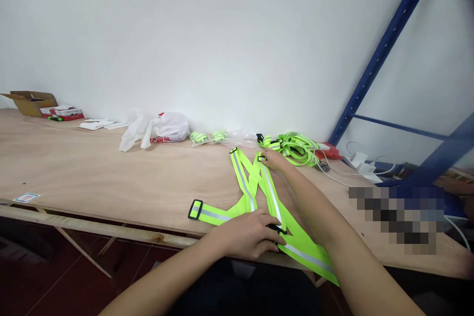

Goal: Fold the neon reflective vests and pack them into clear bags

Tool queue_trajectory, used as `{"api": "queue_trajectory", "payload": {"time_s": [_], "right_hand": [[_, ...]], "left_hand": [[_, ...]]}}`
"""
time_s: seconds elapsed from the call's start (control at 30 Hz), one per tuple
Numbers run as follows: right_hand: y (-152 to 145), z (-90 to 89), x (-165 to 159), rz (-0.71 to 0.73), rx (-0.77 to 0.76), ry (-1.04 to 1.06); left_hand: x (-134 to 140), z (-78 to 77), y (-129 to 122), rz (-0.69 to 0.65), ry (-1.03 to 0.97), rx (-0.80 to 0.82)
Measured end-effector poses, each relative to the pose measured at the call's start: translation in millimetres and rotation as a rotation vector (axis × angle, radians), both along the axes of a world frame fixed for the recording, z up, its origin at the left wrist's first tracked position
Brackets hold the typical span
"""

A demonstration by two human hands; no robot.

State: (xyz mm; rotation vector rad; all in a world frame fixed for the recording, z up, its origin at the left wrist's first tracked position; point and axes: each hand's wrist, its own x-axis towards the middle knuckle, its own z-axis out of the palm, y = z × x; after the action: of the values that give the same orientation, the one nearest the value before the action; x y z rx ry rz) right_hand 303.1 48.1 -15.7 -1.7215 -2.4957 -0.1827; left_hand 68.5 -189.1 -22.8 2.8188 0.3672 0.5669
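A neon-yellow reflective vest (242, 182) made of elastic straps with silver stripes lies spread on the wooden table, its shoulder straps crossing at the far end. My left hand (250, 234) is at the waist strap near the table's front edge, fingers curled around a black buckle (276, 228) that they partly cover. Farther out, my right hand (273, 159) pinches the top of the right shoulder strap beside a black slider (262, 158); the fingertips are partly hidden. Another black slider (195, 209) sits on the left end of the waist strap. The right end hangs past the edge.
Behind the vest lie a heap of similar yellow straps (301, 148), two bagged rolled bundles (200, 137) and a white plastic bag (172, 127). A cardboard box (31, 103) stands far left. White cables and chargers (361, 162) lie right, by a blue metal frame (377, 54).
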Motion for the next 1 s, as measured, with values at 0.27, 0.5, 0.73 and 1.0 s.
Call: {"api": "queue_trajectory", "payload": {"time_s": [0.27, 0.5, 0.73, 1.0], "right_hand": [[12.1, 4.1, 5.4, -0.013, 0.065, -0.002], [27.8, 7.8, 17.7, -0.042, 0.15, 0.088], [36.3, 12.2, 23.8, -0.014, 0.178, 0.112], [36.5, 8.9, 16.9, -0.026, 0.132, 0.136]], "left_hand": [[-2.1, -1.1, 0.6, -0.004, 0.016, 0.022], [-4.0, -4.0, 1.2, -0.01, 0.008, 0.055], [-5.5, -2.4, -1.7, 0.015, 0.022, 0.06], [-9.4, -3.0, -0.3, 0.019, 0.017, 0.029]]}}
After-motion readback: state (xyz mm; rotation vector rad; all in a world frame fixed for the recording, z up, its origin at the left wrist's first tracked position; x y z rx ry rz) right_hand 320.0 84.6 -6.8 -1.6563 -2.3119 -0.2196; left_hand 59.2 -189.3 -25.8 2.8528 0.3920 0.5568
